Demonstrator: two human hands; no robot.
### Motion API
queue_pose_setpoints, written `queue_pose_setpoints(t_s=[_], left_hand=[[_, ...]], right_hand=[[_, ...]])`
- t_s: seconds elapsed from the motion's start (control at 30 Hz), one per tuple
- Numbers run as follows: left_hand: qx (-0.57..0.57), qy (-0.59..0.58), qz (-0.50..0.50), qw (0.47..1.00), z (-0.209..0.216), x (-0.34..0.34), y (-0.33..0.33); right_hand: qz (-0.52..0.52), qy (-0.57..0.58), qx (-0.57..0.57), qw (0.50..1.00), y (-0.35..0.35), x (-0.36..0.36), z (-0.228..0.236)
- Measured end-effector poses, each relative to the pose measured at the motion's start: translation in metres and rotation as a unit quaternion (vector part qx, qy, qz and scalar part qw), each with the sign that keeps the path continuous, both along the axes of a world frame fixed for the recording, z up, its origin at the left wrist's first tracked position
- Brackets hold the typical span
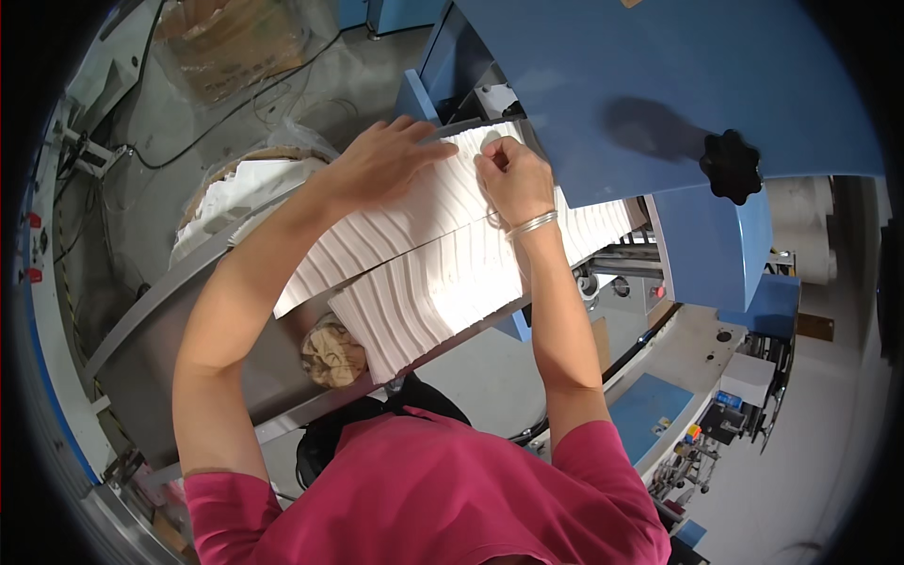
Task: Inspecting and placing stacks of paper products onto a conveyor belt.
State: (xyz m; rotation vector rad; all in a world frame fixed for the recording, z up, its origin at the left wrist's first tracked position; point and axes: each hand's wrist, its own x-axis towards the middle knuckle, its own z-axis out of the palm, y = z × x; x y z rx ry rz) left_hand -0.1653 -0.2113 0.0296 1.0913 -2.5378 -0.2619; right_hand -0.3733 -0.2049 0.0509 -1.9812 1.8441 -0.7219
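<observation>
Two long rows of white paper pieces, packed on edge in wavy ranks, lie side by side on a grey metal tray. My left hand is over the far row, its fingers stretched out and apart, touching or just above the paper. To its right, my right hand is closed in a pinch above the paper near the blue machine. Whether anything sits between those fingertips is hidden. A bracelet circles the right wrist. At the near row's left end rests a round, brown-wrapped bundle.
The blue machine housing with a black knob overhangs the rows' right end. Beyond the tray, a round container holds white paper. Clear plastic covers a brown box. A workbench with tools stands at right.
</observation>
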Motion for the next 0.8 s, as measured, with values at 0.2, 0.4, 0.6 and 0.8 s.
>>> queue_pose_setpoints(t_s=[0.2,0.4,0.6,0.8], left_hand=[[0.031,0.002,0.008,0.999,0.006,-0.001,0.01],[0.002,0.004,0.009,1.0,0.007,-0.003,0.012],[-0.052,0.005,-0.005,0.999,0.001,-0.001,0.011],[-0.077,0.015,-0.011,0.997,-0.002,0.002,0.012]], right_hand=[[0.029,-0.033,0.021,0.999,0.002,-0.004,-0.001],[0.019,-0.048,0.042,0.998,0.0,-0.003,0.0],[0.013,-0.042,0.049,0.998,0.001,-0.001,0.002],[0.029,0.02,0.046,0.998,0.002,0.008,0.009]])
